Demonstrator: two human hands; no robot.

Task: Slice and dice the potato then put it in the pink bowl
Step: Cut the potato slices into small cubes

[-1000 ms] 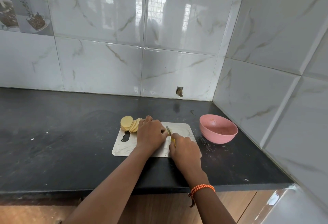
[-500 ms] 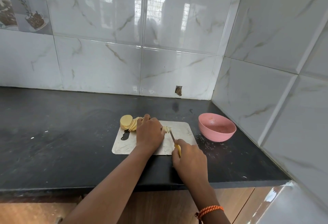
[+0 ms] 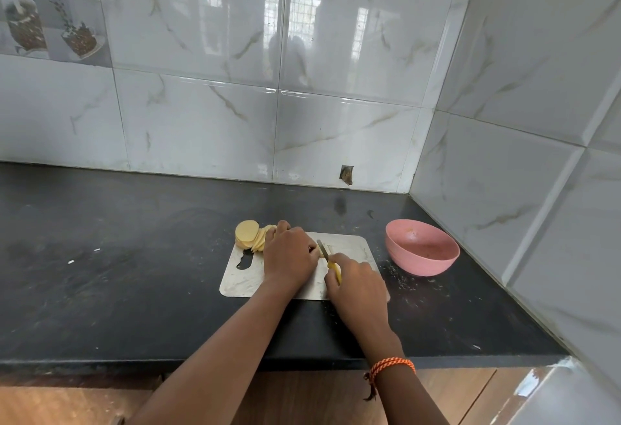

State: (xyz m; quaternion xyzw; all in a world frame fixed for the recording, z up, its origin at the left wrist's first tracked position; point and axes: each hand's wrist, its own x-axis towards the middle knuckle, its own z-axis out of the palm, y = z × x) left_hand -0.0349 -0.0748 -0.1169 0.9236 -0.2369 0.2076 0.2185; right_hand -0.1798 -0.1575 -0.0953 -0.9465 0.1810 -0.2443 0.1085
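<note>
we see a black countertop (image 3: 117, 273) running into a corner of white marbled wall tiles (image 3: 353, 54). on it lies a pale cutting board (image 3: 353, 246) with a slot handle at its left end. to the right of the board, apart from it, sits the pink bowl (image 3: 422, 247), which looks nearly empty apart from a few specks inside. our left hand (image 3: 289, 256) lies palm down on the board with its fingers curled over what it holds down; the piece beneath is hidden, so we cannot tell what it grips. our right hand (image 3: 357, 285) is wrapped around the yellow handle of a knife (image 3: 326, 253), whose blade points away from us and sits just beside the left fingertips. a fanned stack of round potato slices (image 3: 250, 235) rests at the board's far left corner, touching the left hand. an orange thread bracelet (image 3: 392, 365) circles the right wrist.
</note>
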